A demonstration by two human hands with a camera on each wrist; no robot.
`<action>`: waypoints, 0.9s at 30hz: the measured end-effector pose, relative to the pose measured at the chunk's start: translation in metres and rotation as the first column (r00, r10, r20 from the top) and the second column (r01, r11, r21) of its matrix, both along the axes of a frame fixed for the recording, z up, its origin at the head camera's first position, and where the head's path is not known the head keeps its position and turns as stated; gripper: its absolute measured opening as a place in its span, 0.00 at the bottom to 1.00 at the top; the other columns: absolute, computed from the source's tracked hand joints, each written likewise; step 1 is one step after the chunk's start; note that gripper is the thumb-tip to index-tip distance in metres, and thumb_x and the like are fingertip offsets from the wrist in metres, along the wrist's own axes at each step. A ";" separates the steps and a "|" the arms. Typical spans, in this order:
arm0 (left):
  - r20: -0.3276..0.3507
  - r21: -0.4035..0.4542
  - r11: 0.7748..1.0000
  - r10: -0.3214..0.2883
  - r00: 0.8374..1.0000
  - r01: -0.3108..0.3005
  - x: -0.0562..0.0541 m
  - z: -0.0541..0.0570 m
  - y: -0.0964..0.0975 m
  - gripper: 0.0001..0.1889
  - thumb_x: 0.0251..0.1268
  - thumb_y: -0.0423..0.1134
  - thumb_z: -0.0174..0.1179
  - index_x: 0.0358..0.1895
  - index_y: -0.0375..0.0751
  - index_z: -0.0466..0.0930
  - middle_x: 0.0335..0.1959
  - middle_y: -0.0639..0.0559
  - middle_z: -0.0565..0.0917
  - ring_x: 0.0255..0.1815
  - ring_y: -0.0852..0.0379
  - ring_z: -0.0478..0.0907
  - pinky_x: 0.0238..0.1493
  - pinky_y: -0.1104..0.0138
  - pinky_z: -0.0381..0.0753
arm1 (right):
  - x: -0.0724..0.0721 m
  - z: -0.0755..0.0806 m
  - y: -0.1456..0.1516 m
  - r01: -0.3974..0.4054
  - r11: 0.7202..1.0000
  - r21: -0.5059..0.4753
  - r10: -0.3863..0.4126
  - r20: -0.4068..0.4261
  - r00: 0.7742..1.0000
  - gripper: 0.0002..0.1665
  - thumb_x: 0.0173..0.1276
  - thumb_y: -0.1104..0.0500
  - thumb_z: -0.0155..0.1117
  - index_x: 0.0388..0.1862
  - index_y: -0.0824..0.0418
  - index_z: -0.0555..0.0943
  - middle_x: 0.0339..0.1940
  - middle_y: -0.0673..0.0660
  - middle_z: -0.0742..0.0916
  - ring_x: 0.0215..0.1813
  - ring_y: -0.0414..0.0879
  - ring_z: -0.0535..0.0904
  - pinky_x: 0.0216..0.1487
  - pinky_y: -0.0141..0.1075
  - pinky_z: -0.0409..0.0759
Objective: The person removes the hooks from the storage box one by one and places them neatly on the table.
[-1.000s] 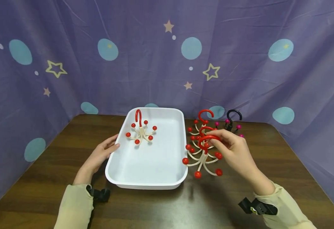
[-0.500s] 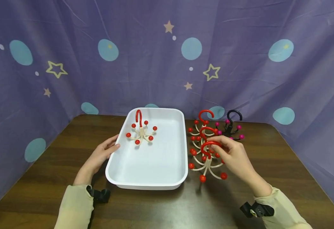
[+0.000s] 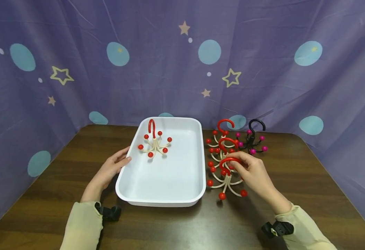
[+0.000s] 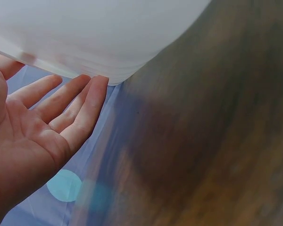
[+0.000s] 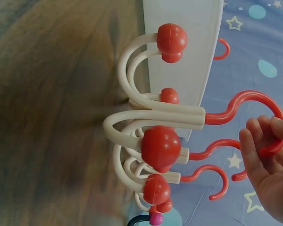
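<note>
My right hand (image 3: 257, 175) pinches the curved red hook of the nearest multi-arm hanger (image 3: 228, 180), which has cream arms tipped with red balls. In the right wrist view the thumb and fingers are on the hook's end, and the hanger (image 5: 179, 115) stands with its arms toward the table. Two like hangers stand close behind it, the middle one (image 3: 223, 146) partly hidden and the far one (image 3: 225, 122) at the back. My left hand (image 3: 107, 171) holds the left rim of a white tray (image 3: 170, 182), thumb over the rim and fingers against the outer wall (image 4: 99, 52).
One red-and-cream hanger (image 3: 155, 144) stands inside the tray, at its far left. A black hanger with pink balls (image 3: 252, 140) stands at the back right. The brown table (image 3: 182, 229) meets a purple curtain (image 3: 157, 86) behind.
My right hand has lowered the nearest hanger and brought it slightly right, toward the table beside the tray. The left hand and the tray have stayed in place.
</note>
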State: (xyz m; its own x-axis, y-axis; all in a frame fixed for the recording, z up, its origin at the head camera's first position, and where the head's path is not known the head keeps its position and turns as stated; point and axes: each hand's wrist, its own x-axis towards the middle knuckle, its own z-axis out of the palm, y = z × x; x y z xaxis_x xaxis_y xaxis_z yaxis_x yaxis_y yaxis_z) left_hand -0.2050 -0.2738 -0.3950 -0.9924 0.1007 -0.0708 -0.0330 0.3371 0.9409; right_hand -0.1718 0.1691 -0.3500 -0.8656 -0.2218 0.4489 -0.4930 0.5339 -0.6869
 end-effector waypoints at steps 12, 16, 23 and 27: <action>0.000 -0.002 1.000 -0.001 1.000 0.001 0.000 0.000 -0.001 0.32 0.67 0.46 0.51 0.70 0.41 0.51 0.63 0.33 0.65 0.49 0.54 0.74 0.41 0.70 0.76 | 0.001 -0.001 0.002 -0.029 1.000 0.007 0.029 0.003 1.000 0.12 0.62 0.62 0.61 0.44 0.53 0.81 0.35 0.50 0.86 0.30 0.35 0.79 0.27 0.28 0.74; 0.000 -0.003 1.000 0.000 1.000 0.000 0.000 0.001 0.000 0.32 0.67 0.46 0.51 0.70 0.41 0.51 0.63 0.33 0.65 0.50 0.52 0.73 0.41 0.69 0.76 | -0.001 0.005 0.000 -0.073 0.996 0.046 0.075 -0.034 0.997 0.14 0.61 0.62 0.63 0.46 0.53 0.80 0.39 0.47 0.85 0.34 0.35 0.77 0.31 0.28 0.75; 0.021 -0.020 1.000 0.012 1.000 -0.011 0.001 0.002 0.001 0.33 0.67 0.48 0.50 0.70 0.42 0.51 0.64 0.34 0.64 0.53 0.47 0.71 0.42 0.70 0.75 | -0.008 0.023 -0.013 -0.131 0.987 0.095 0.138 -0.077 0.987 0.12 0.62 0.60 0.61 0.45 0.52 0.80 0.43 0.45 0.84 0.40 0.36 0.79 0.40 0.31 0.78; 0.027 -0.011 1.000 0.012 1.000 -0.012 0.001 0.002 0.001 0.33 0.66 0.48 0.50 0.71 0.43 0.51 0.64 0.34 0.64 0.54 0.47 0.71 0.42 0.70 0.75 | -0.013 0.038 -0.024 -0.150 0.980 0.127 0.163 -0.099 0.982 0.11 0.63 0.60 0.60 0.45 0.51 0.80 0.42 0.45 0.84 0.41 0.35 0.78 0.41 0.34 0.78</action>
State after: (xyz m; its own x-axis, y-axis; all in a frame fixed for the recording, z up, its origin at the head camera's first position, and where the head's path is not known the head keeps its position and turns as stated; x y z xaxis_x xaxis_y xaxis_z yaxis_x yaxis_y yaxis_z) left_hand -0.2036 -0.2725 -0.3927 -0.9913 0.0876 -0.0983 -0.0622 0.3463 0.9360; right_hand -0.1852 0.1447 -0.3122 -0.7636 -0.4081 0.5003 -0.6449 0.5183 -0.5617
